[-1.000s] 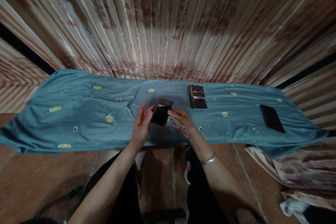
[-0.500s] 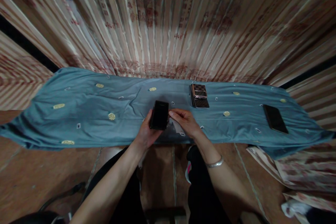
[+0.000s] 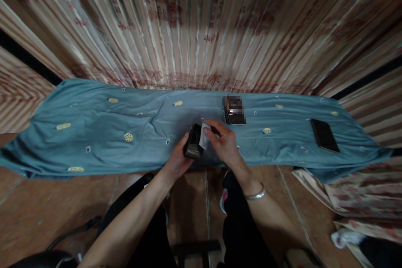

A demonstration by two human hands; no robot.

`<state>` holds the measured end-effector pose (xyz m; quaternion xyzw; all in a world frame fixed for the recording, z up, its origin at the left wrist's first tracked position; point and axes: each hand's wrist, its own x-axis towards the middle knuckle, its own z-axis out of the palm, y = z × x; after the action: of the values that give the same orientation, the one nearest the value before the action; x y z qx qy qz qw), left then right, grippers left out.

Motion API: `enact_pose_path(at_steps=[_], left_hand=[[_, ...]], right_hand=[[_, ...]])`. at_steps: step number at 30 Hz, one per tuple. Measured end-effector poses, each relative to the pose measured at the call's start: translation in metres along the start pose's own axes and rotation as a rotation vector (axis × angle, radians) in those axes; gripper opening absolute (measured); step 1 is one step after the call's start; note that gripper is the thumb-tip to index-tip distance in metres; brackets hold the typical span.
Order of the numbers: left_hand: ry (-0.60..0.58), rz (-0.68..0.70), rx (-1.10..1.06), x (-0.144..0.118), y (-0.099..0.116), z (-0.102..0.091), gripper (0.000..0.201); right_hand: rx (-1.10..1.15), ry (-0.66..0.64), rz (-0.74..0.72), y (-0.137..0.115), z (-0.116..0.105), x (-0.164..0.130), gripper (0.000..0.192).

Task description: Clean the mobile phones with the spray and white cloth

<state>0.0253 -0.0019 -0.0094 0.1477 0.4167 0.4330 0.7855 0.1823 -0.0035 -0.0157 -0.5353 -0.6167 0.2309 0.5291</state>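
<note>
My left hand point(image 3: 178, 160) is closed around a black smartphone point(image 3: 192, 147), gripping it by its left side and lower edge. The phone is tilted, its dark glossy screen catching some light. Between the thumb and fingers of my right hand point(image 3: 225, 141) is a small white wipe point(image 3: 204, 135), which hangs at the phone's right edge. Whether the wipe presses on the screen I cannot tell. Beyond my right hand lies a small stack of phones point(image 3: 235, 112), partly blurred by pixelation.
A blue patterned cloth point(image 3: 94, 134) covers the long narrow table before me. Toward its right end lies a flat dark device point(image 3: 325, 135). Pleated curtains point(image 3: 194, 29) hang right behind the table. A dark bar point(image 3: 194, 248) sits low between my legs.
My right hand has lifted the white wipe from below the phone's right side up to its right edge. The phone has tilted and shifted slightly right.
</note>
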Motion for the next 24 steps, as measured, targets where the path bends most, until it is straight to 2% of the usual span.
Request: enact_pose_path(at_steps=[3, 7, 11, 15, 20, 24], left_hand=[[-0.030, 0.055, 0.049, 0.004, -0.003, -0.004, 0.026], [-0.055, 0.087, 0.092, 0.008, -0.006, -0.011, 0.022], [-0.078, 0.094, 0.092, 0.008, -0.008, -0.011, 0.023], [-0.042, 0.113, 0.072, 0.008, -0.008, -0.016, 0.023], [-0.021, 0.137, 0.091, 0.010, -0.006, -0.026, 0.024], [-0.021, 0.183, 0.073, 0.011, -0.006, -0.024, 0.027]], right_hand=[[-0.193, -0.069, -0.184, 0.003, 0.006, -0.006, 0.031], [-0.342, -0.085, -0.297, 0.002, 0.010, -0.010, 0.039], [-0.408, -0.134, -0.376, -0.007, 0.017, -0.015, 0.042], [-0.463, -0.160, -0.442, -0.019, 0.025, -0.025, 0.041], [-0.444, -0.146, -0.575, -0.031, 0.032, -0.036, 0.040], [-0.466, -0.097, -0.577, -0.030, 0.032, -0.035, 0.036]])
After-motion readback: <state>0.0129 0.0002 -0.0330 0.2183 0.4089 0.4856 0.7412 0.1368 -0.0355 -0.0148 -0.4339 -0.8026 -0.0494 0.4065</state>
